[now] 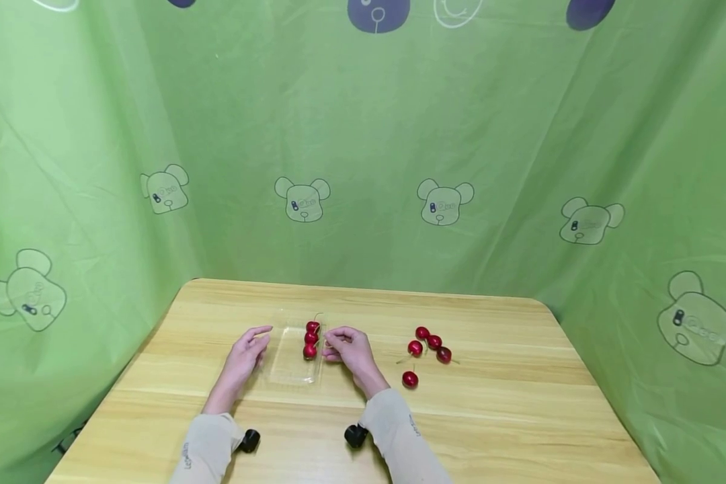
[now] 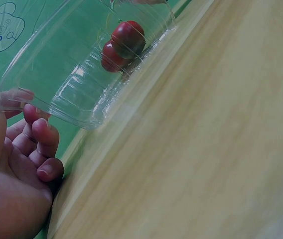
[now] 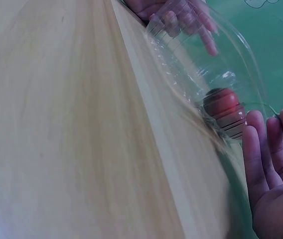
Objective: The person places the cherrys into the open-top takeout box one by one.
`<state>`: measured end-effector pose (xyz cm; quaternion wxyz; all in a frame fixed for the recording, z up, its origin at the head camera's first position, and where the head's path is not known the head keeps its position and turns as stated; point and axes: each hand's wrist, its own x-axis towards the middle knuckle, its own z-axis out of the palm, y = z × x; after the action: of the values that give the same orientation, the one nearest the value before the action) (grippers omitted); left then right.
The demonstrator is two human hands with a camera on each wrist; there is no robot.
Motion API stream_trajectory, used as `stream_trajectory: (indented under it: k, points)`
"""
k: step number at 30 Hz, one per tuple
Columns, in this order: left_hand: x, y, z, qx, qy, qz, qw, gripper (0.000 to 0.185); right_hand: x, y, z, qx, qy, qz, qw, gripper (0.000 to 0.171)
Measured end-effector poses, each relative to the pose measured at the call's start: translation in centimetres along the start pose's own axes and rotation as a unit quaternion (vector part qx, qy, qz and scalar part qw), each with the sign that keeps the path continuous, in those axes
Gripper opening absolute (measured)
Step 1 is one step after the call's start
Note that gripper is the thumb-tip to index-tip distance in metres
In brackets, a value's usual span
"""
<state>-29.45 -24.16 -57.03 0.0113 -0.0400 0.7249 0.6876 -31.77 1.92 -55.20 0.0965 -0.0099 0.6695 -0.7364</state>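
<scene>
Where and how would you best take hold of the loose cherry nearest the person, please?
Probably grasp the cherry by its round body, left and right, from above the near side: it sits apart from the other loose cherries, leaving room around it. Its thin stem points toward the table's far edge, away from that approach.

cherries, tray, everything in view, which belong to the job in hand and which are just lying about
Part of the job:
clear tray, with three cherries along its right side
right hand, apparently pinching a cherry stem
left hand, beside the tray
five loose cherries, probably, right of the tray

Just around it:
wooden table
green bear-print curtain
black devices at the wrists
</scene>
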Motion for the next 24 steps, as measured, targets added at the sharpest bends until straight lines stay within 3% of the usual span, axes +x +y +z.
stream_trajectory:
  k: [15, 24]
  points:
    - [-0.2, 0.3, 0.1, 0.007, 0.006, -0.001, 1.0000, 0.044, 0.1, -1.4, -3.1, -0.040, 0.010, -0.002, 0.999, 0.025]
    - [-0.1, 0.3, 0.0, 0.010, -0.006, -0.013, 0.9998, 0.044, -1.1, -4.1, -7.0, -0.044, 0.002, -0.021, 0.999, 0.026]
